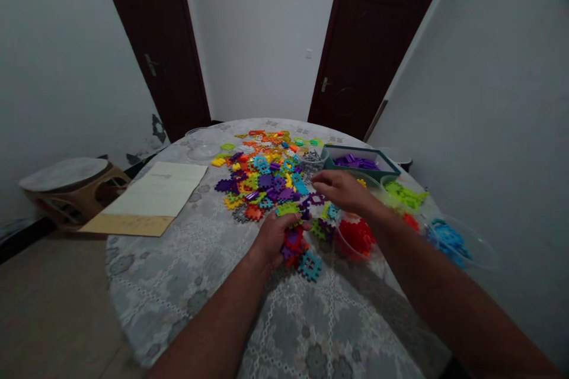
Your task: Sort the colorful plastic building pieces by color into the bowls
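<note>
My left hand (272, 238) is closed around several interlocking plastic building pieces, among them a lime green piece (288, 208) and a red piece (293, 238). A turquoise square piece (310, 265) is just below that hand; whether it is joined to the held ones I cannot tell. My right hand (341, 188) hovers over the right side of a mixed pile of building pieces (271, 182), fingers bent and slightly apart, with nothing visible in them. Just beyond its fingertips stands a clear tub of grey pieces (311, 156).
To the right stand a dark green box (389, 173) of purple pieces and clear tubs of red pieces (355, 237), lime pieces (404, 194) and blue pieces (448, 240). An open sheet of paper or folder (155, 192) lies left on the patterned tablecloth (178, 284). A stool (66, 189) stands beyond.
</note>
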Demonstrator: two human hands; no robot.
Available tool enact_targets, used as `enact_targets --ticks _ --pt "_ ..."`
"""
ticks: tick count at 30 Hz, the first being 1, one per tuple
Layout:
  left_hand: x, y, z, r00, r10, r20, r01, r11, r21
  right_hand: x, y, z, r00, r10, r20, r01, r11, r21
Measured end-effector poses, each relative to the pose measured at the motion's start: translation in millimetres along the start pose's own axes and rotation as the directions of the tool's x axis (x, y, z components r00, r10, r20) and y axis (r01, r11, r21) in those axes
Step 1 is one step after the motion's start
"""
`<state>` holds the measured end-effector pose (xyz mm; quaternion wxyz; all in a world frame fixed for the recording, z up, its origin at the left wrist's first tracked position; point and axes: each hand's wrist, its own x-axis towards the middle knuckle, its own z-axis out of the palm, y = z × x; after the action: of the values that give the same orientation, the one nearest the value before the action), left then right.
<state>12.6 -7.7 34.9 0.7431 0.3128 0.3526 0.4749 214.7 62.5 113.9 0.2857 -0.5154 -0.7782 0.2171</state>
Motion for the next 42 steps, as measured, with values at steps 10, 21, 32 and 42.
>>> enact_targets --ticks 10,21,32,42 --pt "-7 6 4.6 1.0 0.021 0.017 -0.021 1.0 0.018 -43 -30 17 0.998 -0.039 0.051 0.033 0.992 0.123" --pt "-4 10 4.0 1.0 0.005 -0.006 -0.005 0.999 -0.038 -69 -8 -12 0.992 0.059 -0.114 -0.046 0.992 0.115" --pt "-2 5 -1.2 0.999 -0.04 0.024 0.037 0.994 0.101 -77 70 -78 0.895 0.381 -0.23 -0.305 0.902 0.307" --pt "-4 7 -1.1 0.985 -0.141 0.096 0.147 0.987 -0.064 -18 82 -84 0.77 0.334 -0.544 -0.191 0.934 0.302"
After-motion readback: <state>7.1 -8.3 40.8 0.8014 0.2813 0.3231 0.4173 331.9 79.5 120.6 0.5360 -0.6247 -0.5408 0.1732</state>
